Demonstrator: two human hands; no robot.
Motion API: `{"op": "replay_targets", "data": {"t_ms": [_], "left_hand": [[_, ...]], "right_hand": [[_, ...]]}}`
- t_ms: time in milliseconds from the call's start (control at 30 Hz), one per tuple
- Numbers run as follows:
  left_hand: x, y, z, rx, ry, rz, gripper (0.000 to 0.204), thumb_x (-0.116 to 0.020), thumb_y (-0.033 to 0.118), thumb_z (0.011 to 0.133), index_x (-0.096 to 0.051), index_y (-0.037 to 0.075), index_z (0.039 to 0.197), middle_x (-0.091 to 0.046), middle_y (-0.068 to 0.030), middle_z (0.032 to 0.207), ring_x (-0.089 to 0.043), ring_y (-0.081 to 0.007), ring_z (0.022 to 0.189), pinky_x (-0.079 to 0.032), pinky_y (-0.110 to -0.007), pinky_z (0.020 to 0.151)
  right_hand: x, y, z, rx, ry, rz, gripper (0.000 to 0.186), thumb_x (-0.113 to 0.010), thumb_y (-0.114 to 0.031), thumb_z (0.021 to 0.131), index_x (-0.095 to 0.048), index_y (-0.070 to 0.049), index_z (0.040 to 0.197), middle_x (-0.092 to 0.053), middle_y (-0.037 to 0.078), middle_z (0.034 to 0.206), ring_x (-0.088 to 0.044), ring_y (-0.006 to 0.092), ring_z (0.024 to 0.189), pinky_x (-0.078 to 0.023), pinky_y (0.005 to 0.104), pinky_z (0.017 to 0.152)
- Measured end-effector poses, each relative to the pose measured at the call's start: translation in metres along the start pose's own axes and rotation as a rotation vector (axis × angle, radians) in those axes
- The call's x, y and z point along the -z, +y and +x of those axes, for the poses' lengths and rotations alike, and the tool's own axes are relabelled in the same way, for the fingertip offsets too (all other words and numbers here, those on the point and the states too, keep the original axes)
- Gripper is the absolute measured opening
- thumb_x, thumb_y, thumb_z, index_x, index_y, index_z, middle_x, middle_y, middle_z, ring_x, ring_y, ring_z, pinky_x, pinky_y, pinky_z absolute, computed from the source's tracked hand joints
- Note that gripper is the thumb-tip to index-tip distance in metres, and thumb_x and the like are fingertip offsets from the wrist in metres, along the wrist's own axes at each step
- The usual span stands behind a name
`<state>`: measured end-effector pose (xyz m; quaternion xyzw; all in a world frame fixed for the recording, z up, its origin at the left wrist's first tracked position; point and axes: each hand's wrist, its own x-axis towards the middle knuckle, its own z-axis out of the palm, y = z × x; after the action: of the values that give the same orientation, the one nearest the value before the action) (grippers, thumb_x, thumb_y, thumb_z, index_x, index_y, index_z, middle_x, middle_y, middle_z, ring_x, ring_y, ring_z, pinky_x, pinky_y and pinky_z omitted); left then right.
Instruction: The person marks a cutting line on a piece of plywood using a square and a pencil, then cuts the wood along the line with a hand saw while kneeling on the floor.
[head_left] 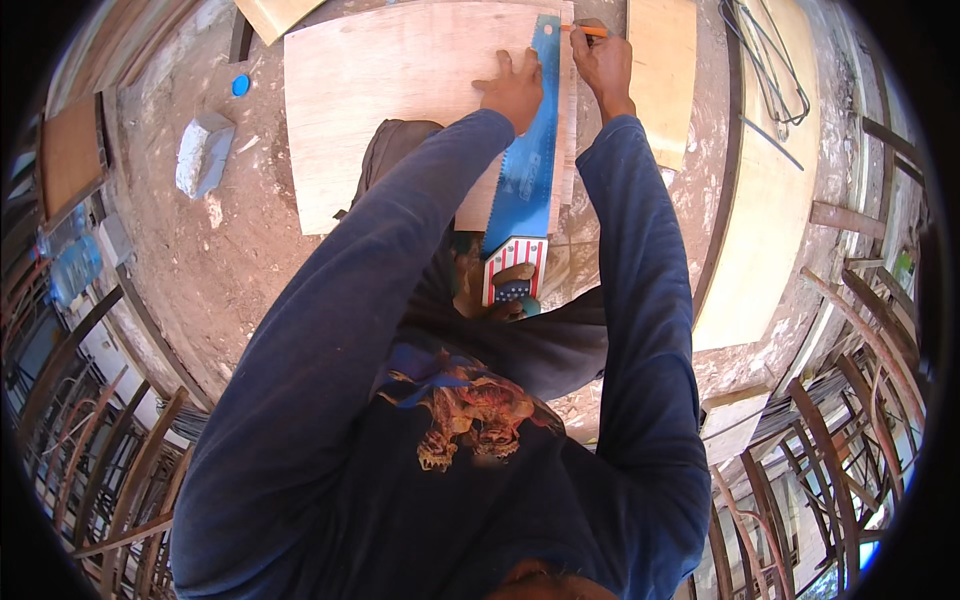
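- Head view: left hand [513,90] presses flat, fingers spread, on the blue saw [527,170] lying across the plywood sheet [390,100].
- Right hand [603,62], just beside the saw's far end, grips an orange pencil [588,31].

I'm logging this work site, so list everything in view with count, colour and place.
plywood sheet: one, pale tan, on the ground, centre top
handsaw: one, blue blade, red-white-blue handle, lying along the sheet's right edge
pencil: one, orange, at the sheet's top right edge
plywood offcuts: several, tan, right and top
stone block: one, grey, left
cap: one, blue, upper left
bent steel rods: several, dark, upper right
left hand: pressing on the saw blade
right hand: holding the pencil
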<state>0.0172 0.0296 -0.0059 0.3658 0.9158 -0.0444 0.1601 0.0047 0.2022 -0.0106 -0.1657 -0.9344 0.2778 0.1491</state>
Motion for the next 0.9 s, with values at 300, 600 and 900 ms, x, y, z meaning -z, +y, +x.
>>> {"op": "replay_targets", "data": {"t_ms": [300,600,900], "left_hand": [[0.013,0.001,-0.002,-0.017,-0.048,-0.042,0.113,-0.094,0.023,0.058,-0.033,0.004,0.152,-0.023,-0.0089,0.16,-0.031,-0.0509,0.139,-0.059,-0.064,0.076],[0.01,0.002,0.002,-0.001,-0.051,-0.129,0.111,-0.094,0.015,0.058,-0.033,0.006,0.15,-0.022,-0.0058,0.161,-0.028,-0.0507,0.14,-0.057,-0.07,0.081],[0.016,-0.002,0.001,0.013,-0.061,-0.142,0.113,-0.095,0.016,0.056,-0.034,0.007,0.15,-0.021,-0.0046,0.161,-0.026,-0.0485,0.141,-0.056,-0.069,0.084]], "right_hand": [[0.059,-0.033,-0.168,-0.175,-0.064,0.211,0.019,-0.064,-0.023,0.09,-0.072,-0.006,0.087,-0.068,0.021,0.073,-0.067,0.037,0.063,-0.052,0.0423,0.058],[0.1,-0.036,-0.31,-0.489,-0.182,0.272,0.014,-0.063,-0.014,0.091,-0.071,-0.002,0.093,-0.066,0.012,0.066,-0.062,0.0153,0.056,-0.048,0.0322,0.053],[0.078,-0.041,-0.199,-0.665,0.265,0.925,0.016,-0.06,-0.009,0.098,-0.068,0.004,0.104,-0.072,0.014,0.081,-0.072,0.0202,0.07,-0.055,0.0248,0.059]]}}
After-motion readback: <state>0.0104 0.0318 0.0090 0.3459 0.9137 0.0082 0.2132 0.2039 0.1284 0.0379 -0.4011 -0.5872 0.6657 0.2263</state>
